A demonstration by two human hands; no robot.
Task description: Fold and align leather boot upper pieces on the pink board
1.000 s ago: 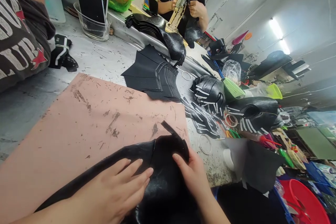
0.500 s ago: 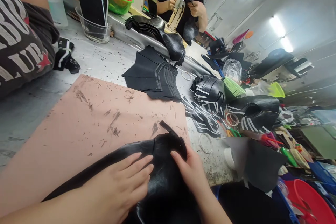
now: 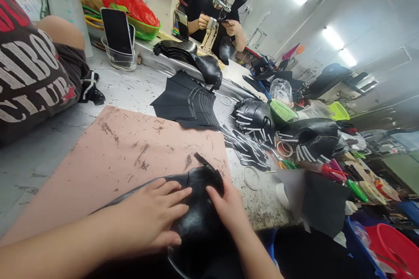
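Observation:
A shiny black leather piece (image 3: 199, 213) lies over the near edge of a pink sheet (image 3: 147, 144), with a narrow black strip (image 3: 203, 159) standing out at its top. My left hand (image 3: 160, 209) rests flat on the leather, its fingers spread and the thumb apart. At the leather's right edge, my right hand (image 3: 227, 205) grips it, thumb on top and the other fingers mostly hidden beneath the edge.
Beyond the sheet lie stacked black pieces (image 3: 185, 100) and white-striped black pieces (image 3: 253, 117). A phone (image 3: 116, 30) stands in a clear tub at the back left. Another person (image 3: 203, 22) works at a machine. A red basin (image 3: 393, 244) is at lower right.
My left hand's fingers have spread and its thumb now shows. My right hand keeps its grip on the leather edge. The camera view has shifted slightly.

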